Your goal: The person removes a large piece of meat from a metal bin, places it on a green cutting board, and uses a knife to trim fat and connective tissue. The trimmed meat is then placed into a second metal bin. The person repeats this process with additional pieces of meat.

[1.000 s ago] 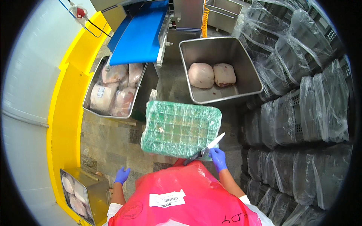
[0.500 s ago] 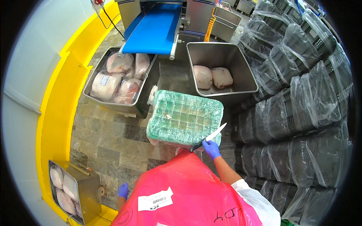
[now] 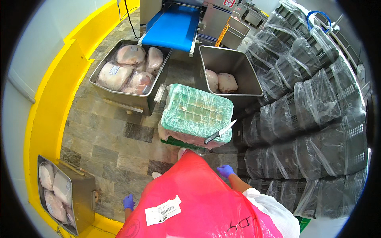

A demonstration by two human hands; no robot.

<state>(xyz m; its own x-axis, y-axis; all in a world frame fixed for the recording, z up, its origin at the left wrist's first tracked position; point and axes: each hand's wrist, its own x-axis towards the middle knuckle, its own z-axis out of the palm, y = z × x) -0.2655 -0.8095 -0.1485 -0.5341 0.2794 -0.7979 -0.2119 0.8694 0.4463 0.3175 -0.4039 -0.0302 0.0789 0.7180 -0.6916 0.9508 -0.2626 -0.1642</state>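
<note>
The knife point(image 3: 220, 132) lies on the near right corner of a green crate point(image 3: 196, 113) that is wrapped in clear film. Its dark handle points toward the person and its pale blade points up and to the right, past the crate's edge. The crate rests tilted on top of pink, film-wrapped goods, and stands on the stone-tiled floor point(image 3: 115, 142) directly in front of the person.

The right hand point(image 3: 225, 171), in a blue glove, hangs below the knife, near it but clear of it. The knife's handle end is the part closest to this hand. The hand holds nothing; its fingers are loosely curled, and how far it is open cannot be told exactly. The left hand point(image 3: 128, 202), also in a blue glove, sits low at the person's left side, well apart from the knife and crate. It holds nothing, and its fingers are partly hidden by the red plastic apron point(image 3: 198, 198).

Beyond the crate stand two steel tubs. The left tub point(image 3: 127, 73) is filled with wrapped cuts of meat. The right tub point(image 3: 230, 71) holds two pale pieces. A blue conveyor belt point(image 3: 172, 25) runs behind them. Stacks of black crates point(image 3: 309, 115) covered in clear film line the right side. A small steel bin point(image 3: 65, 194) with wrapped meat stands at lower left beside the yellow kerb point(image 3: 47, 103).
</note>
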